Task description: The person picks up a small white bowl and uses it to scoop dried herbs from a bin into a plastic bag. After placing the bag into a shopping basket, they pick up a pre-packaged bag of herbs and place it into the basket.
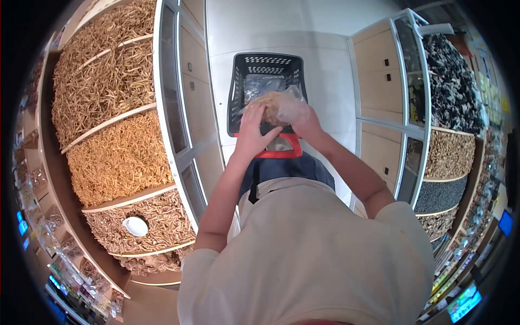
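Note:
A clear plastic bag (275, 104) with light brown dried food inside is between my two hands, over a dark shopping basket (236, 92). My left hand (253, 129) grips the bag's near left side, its thumb pointing right. Gathered clear plastic at the bag's right end is in my right hand (307, 123), whose fingers are partly hidden behind it. Beneath the bag, more clear plastic packaging (262, 84) lies in the basket. The basket's red handle (295, 147) is on the near side, below my wrists.
Bins of dried strips (116, 157) line the left side; a white scoop (135, 226) lies in one. On the right stand bins of dark dried food (449, 81) and brown pieces (449, 154). Cabinets (379, 65) flank the pale tiled floor (325, 70).

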Motion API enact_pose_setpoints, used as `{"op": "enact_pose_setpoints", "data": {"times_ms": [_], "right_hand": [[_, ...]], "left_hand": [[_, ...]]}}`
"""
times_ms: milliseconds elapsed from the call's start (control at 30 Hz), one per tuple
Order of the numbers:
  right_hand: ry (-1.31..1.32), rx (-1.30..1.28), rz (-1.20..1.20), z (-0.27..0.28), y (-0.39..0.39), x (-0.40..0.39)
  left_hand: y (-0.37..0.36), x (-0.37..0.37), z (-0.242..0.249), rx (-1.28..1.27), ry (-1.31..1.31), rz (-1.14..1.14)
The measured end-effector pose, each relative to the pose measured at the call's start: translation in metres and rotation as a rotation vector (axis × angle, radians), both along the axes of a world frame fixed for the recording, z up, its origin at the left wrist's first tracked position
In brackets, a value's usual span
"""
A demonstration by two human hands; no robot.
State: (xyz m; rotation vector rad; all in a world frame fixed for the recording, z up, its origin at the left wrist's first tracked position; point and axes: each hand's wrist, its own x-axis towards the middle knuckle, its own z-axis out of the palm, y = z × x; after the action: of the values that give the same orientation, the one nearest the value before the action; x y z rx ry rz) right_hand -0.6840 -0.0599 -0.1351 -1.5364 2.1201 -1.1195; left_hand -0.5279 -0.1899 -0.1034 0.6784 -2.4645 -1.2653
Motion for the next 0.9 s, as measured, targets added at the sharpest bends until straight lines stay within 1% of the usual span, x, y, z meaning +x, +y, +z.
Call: {"op": "enact_pose_setpoints", "data": {"times_ms": [33,67,100,133,167,233,267,333,367,400,433,467,500,533,600,633,667,700,767,800,867,900], "right_hand": [[-0.042,0.061,-0.052,-0.005,-0.010,-0.010],[-0.049,0.073,-0.041,-0.020,-0.019,-0.023],[0.016,0.127,-0.076,-0.041,-0.027,-0.037],[0.083,0.176,-0.111,-0.047,-0.038,-0.043],[0.074,0.183,-0.103,-0.053,-0.047,-0.049],[-0.056,0.363,-0.190,-0.042,-0.077,-0.065],[-0.065,0.369,-0.179,-0.069,-0.084,-0.078],[0.079,0.344,0.000,-0.144,-0.095,-0.118],[0.147,0.444,0.044,-0.163,-0.103,-0.128],[0.136,0.447,0.053,-0.187,-0.109,-0.139],[0.154,0.510,0.057,-0.220,-0.113,-0.148],[0.175,0.569,0.060,-0.254,-0.120,-0.159],[0.199,0.631,0.043,-0.289,-0.126,-0.166],[0.178,0.633,0.034,-0.291,-0.138,-0.168],[0.170,0.793,-0.001,-0.294,-0.158,-0.166],[0.131,0.845,0.004,-0.313,-0.168,-0.170],[0.164,0.810,-0.001,-0.334,-0.171,-0.171],[0.183,0.855,0.000,-0.349,-0.175,-0.170],[0.194,0.932,-0.038,-0.358,-0.186,-0.163],[0.198,0.970,-0.015,-0.371,-0.188,-0.163],[0.180,0.977,-0.071,-0.397,-0.185,-0.160],[0.166,0.950,-0.129,-0.414,-0.181,-0.159]], "left_hand": [[-0.005,0.007,-0.002,0.086,-0.133,-0.087],[-0.002,0.017,-0.018,0.074,-0.208,-0.127],[0.007,0.025,-0.034,0.124,-0.147,-0.126],[0.013,0.027,-0.037,0.170,-0.085,-0.125],[0.019,0.033,-0.039,0.177,-0.093,-0.117],[0.022,0.033,-0.021,0.099,-0.261,-0.275],[0.023,0.031,-0.017,0.106,-0.271,-0.266],[0.023,0.027,-0.016,0.160,-0.604,-0.335],[0.022,0.026,-0.019,0.170,-0.615,-0.326],[0.021,0.025,-0.023,0.166,-0.629,-0.360],[0.020,0.026,-0.027,0.162,-0.644,-0.392],[0.021,0.028,-0.030,0.152,-0.543,-0.339],[0.021,0.028,-0.033,0.156,-0.556,-0.356],[0.022,0.028,-0.036,0.163,-0.572,-0.377],[0.022,0.026,-0.038,0.160,-0.580,-0.378],[0.021,0.025,-0.040,0.144,-0.569,-0.373],[0.021,0.026,-0.042,0.159,-0.585,-0.373],[0.021,0.027,-0.043,0.177,-0.553,-0.356],[0.023,0.029,-0.047,0.240,-0.503,-0.298],[0.024,0.030,-0.048,0.252,-0.521,-0.279],[0.025,0.033,-0.051,0.244,-0.510,-0.316],[0.025,0.034,-0.053,0.245,-0.527,-0.283]]}}
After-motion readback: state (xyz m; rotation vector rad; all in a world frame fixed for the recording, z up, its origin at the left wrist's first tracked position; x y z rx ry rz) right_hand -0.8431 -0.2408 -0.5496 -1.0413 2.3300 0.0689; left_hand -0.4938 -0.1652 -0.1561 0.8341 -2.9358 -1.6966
